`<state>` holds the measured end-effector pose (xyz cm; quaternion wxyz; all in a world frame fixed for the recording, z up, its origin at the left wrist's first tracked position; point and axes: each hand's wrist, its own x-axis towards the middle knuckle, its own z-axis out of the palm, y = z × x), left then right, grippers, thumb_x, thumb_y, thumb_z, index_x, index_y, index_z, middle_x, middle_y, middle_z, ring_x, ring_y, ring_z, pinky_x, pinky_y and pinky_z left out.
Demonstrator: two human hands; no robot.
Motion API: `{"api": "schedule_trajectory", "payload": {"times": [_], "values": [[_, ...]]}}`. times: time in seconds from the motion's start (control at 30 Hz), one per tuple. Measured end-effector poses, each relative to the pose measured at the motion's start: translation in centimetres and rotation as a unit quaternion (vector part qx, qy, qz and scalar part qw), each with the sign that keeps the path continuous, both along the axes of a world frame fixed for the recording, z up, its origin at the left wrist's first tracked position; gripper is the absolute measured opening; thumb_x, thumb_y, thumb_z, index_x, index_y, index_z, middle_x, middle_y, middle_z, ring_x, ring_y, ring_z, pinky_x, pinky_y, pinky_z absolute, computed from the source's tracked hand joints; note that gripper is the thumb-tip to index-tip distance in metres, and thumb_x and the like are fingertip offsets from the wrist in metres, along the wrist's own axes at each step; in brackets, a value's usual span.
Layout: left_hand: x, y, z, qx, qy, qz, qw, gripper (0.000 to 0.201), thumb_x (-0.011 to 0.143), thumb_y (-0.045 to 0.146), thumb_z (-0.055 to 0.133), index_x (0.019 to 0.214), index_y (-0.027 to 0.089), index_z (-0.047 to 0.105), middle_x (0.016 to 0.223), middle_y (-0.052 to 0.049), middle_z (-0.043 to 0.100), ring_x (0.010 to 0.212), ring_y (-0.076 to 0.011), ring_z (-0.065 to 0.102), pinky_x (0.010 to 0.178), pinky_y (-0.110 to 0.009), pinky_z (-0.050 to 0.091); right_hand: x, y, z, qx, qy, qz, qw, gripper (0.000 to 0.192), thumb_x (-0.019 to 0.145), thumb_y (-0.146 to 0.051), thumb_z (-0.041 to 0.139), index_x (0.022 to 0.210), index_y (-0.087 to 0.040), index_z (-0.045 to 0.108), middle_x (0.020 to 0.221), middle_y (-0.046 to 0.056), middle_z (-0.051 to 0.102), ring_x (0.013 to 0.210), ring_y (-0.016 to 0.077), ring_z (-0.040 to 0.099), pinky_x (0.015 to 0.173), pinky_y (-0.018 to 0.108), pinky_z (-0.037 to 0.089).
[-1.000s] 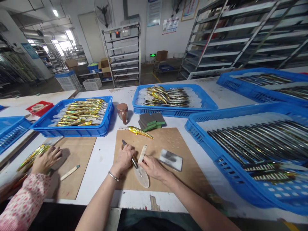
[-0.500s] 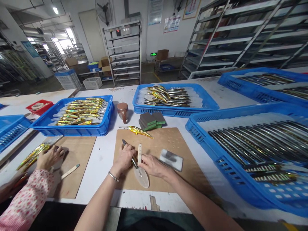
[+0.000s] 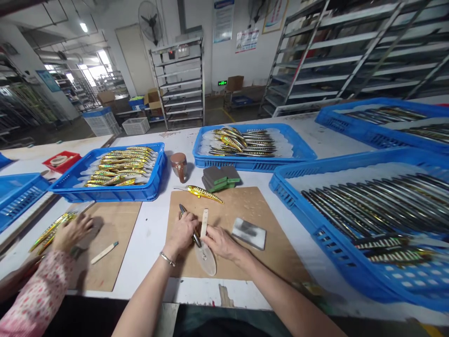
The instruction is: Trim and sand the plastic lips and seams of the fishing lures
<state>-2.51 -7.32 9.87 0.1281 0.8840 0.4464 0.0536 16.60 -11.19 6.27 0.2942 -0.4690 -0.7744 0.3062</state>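
A dark fishing lure (image 3: 196, 240) with a clear oval diving lip (image 3: 206, 260) lies slantwise under my left hand (image 3: 183, 230), whose fingers are wrapped round its body. Between the fingers of my right hand (image 3: 218, 240) is a flat pale wooden stick (image 3: 204, 223), held upright beside the lip; its lower end is hidden. Both hands work low over a brown cardboard sheet (image 3: 277, 257). Just beyond them rests a gold striped lure (image 3: 200, 193). Right of my right hand lies a white pad (image 3: 249, 233) with a dark smear.
Blue trays of lures stand at the back left (image 3: 105, 191), back middle (image 3: 252, 162) and right (image 3: 298, 206). Dark sanding blocks (image 3: 219, 178) and a brown-lidded cup (image 3: 179, 167) sit behind the cardboard. On the left, a co-worker's hand (image 3: 72, 231) touches gold lures near another wooden stick (image 3: 104, 252).
The camera view has shifted slightly. My hands keep the same hold on the dark lure and the stick, which leans a little more to the right. The co-worker's hand has moved slightly.
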Motion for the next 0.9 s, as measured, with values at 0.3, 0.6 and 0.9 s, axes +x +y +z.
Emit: {"api": "schedule_trajectory", "payload": {"times": [0.3,0.6,0.9], "values": [[-0.6,0.5,-0.7,0.013,-0.012,-0.012,1.000,0.016,0.096,0.016,0.056,0.096,0.021,0.071,0.118,-0.008,0.067,0.118,-0.0256,0.055,0.115,-0.047,0.034,-1.1,-0.5,-2.7,0.017,0.055,-0.099,0.993,0.021,0.096,-0.040,0.050,0.082,-0.025,0.054,0.069,0.004,0.069,0.063,0.0185,0.063,0.061,0.027,0.040],[-0.8,0.9,-1.3,0.008,-0.014,-0.006,1.000,0.017,0.091,0.010,0.058,0.096,0.021,0.070,0.114,-0.008,0.067,0.119,-0.0266,0.054,0.113,-0.049,0.034,-0.6,-1.5,-2.5,-0.027,0.112,-0.153,0.982,0.023,0.100,-0.043,0.046,0.091,-0.024,0.057,0.079,0.004,0.076,0.069,0.0206,0.073,0.065,0.029,0.054],[-0.5,1.0,-1.4,0.000,0.002,0.012,1.000,0.020,0.093,0.011,0.055,0.097,0.022,0.070,0.118,-0.008,0.067,0.123,-0.0269,0.053,0.116,-0.051,0.032,-0.6,-1.1,-3.0,-0.031,0.102,-0.163,0.981,0.021,0.098,-0.041,0.051,0.089,-0.025,0.058,0.080,0.005,0.077,0.076,0.0222,0.074,0.066,0.029,0.052]]}}
